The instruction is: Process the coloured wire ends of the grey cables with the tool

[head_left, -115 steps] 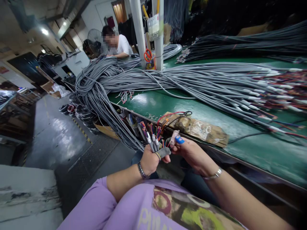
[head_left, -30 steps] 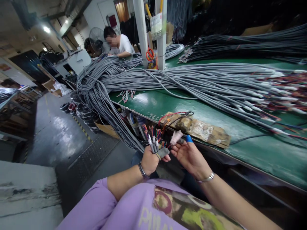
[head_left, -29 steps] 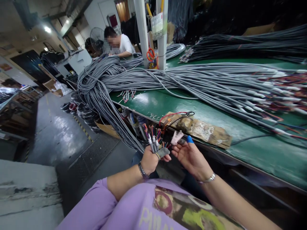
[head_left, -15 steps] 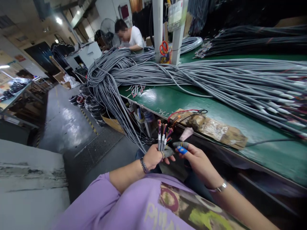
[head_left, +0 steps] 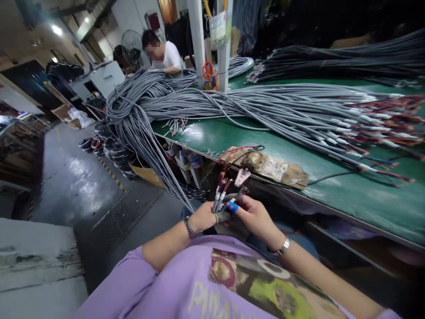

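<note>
My left hand (head_left: pixel 205 217) is closed round a small bunch of grey cables (head_left: pixel 219 195) whose stripped coloured wire ends stick up from the fist; a grey cot covers its thumb. My right hand (head_left: pixel 255 216), with a blue fingertip cot and a pale one, is closed against the same wire ends right beside the left hand. Both hands hover below the front edge of the green workbench (head_left: pixel 332 195). The held cables trail down to the left into a hanging grey bundle.
A big pile of grey cables (head_left: pixel 265 106) covers the bench and spills over its left end. A taped brown block with red and black leads (head_left: pixel 268 166) sits at the bench edge. White posts (head_left: pixel 224 44) and orange scissors stand behind. Another person (head_left: pixel 162 55) works at the far end.
My right hand has moved from held apart to pressed against the wire ends in my left hand. The view has swung slightly to the left and back.
</note>
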Tool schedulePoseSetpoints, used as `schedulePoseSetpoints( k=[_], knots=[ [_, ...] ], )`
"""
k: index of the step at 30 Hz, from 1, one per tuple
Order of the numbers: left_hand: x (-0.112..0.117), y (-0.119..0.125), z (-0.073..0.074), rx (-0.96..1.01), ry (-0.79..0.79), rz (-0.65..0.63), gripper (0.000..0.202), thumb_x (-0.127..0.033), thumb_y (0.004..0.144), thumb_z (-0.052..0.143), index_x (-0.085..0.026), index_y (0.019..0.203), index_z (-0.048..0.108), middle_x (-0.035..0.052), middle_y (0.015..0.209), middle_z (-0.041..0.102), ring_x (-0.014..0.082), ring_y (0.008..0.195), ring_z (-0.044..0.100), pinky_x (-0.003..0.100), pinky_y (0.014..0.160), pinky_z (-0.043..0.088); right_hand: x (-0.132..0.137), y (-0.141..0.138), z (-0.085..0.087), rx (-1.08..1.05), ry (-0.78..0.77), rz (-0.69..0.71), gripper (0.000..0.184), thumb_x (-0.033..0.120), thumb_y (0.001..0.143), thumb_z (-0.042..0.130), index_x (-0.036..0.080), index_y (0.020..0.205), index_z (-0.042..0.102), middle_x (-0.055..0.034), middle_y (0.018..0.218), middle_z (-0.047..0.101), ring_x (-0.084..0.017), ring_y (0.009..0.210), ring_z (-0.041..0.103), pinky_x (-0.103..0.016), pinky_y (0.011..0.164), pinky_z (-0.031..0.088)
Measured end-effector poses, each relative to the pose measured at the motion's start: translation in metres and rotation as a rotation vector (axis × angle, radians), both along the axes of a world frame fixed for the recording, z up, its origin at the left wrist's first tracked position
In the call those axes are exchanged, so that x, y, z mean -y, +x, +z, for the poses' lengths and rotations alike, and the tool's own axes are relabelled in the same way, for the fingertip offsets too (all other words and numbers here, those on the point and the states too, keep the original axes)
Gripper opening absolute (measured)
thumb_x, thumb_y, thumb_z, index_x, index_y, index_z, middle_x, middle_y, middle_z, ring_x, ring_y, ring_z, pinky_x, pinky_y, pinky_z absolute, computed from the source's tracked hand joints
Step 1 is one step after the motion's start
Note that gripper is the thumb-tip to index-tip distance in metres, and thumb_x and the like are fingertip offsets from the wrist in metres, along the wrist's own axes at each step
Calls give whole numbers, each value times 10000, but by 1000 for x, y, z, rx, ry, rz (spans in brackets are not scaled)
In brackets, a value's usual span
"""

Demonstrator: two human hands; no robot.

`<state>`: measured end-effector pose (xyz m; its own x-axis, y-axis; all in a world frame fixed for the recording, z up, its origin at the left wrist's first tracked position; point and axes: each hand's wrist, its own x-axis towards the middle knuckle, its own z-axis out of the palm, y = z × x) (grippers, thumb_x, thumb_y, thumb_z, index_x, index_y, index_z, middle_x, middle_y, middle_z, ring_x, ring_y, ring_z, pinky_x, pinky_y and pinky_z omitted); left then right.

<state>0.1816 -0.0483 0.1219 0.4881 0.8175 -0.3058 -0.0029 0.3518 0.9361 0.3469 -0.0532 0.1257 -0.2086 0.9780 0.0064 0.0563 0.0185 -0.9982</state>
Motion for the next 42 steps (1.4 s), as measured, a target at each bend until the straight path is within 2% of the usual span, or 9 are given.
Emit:
schedulePoseSetpoints(
  k=[4,7,13,18,24,28,31,37,42],
  knots=[
    [2,-3,1,-88,36,-5,520,-590,563,773,-95,690,675,50,611,632,126,544,564,216,498,408,3,-2,1,-18,-29,24,283,475,756,654,200,768,589,-12,602,626,-157,507,556,-270,490,465],
    [1,-4,-2,-65,8,9,557,-637,577,739,-98,692,662,66,643,655,146,571,603,235,527,447,1,-2,0,-33,-23,-24,288,465,728,675,191,789,610,-38,697,669,-187,628,617,-290,582,503],
    [-13,-6,-5,26,-3,356,534,-614,644,701,-108,813,674,76,703,687,176,623,641,282,588,497,-3,1,-4,-88,-78,-54,345,470,653,748,180,810,648,-78,816,708,-241,792,658,-357,767,519],
    [-10,7,8,22,131,220,504,-597,689,681,-116,839,674,56,763,683,154,697,629,256,659,487,0,-6,-2,-72,-28,80,324,436,644,757,189,828,659,-44,783,701,-209,719,642,-336,714,529],
    [-4,14,8,-138,122,186,550,-692,714,574,-144,750,570,-45,514,504,87,357,489,195,350,306,-3,0,-3,-18,-47,66,319,453,675,738,180,802,632,-34,715,668,-172,632,597,-278,599,498],
    [-5,11,3,-186,194,272,498,-650,788,520,-158,717,535,-56,463,478,77,344,464,187,365,329,-5,4,1,-34,-63,28,370,516,683,713,181,793,599,-47,770,653,-158,633,566,-262,557,475],
    [-4,10,0,-228,227,259,467,-624,788,546,-161,727,531,-53,456,492,83,365,478,189,399,360,-6,2,3,-9,-81,-30,412,561,659,711,182,759,585,-13,654,586,-132,551,498,-252,502,433],
    [-1,7,-4,-257,233,194,451,-606,785,563,-163,712,524,-41,451,507,91,390,500,192,428,369,-5,0,5,-97,-223,-74,441,570,614,739,186,774,594,4,623,566,-121,521,487,-250,493,432],
    [-3,3,12,-200,161,34,521,-647,711,620,-150,603,507,-15,475,522,84,392,503,203,438,393,-5,2,7,-218,-272,-63,417,513,609,780,177,804,629,-8,674,599,-114,551,502,-239,516,442]
  ],
)
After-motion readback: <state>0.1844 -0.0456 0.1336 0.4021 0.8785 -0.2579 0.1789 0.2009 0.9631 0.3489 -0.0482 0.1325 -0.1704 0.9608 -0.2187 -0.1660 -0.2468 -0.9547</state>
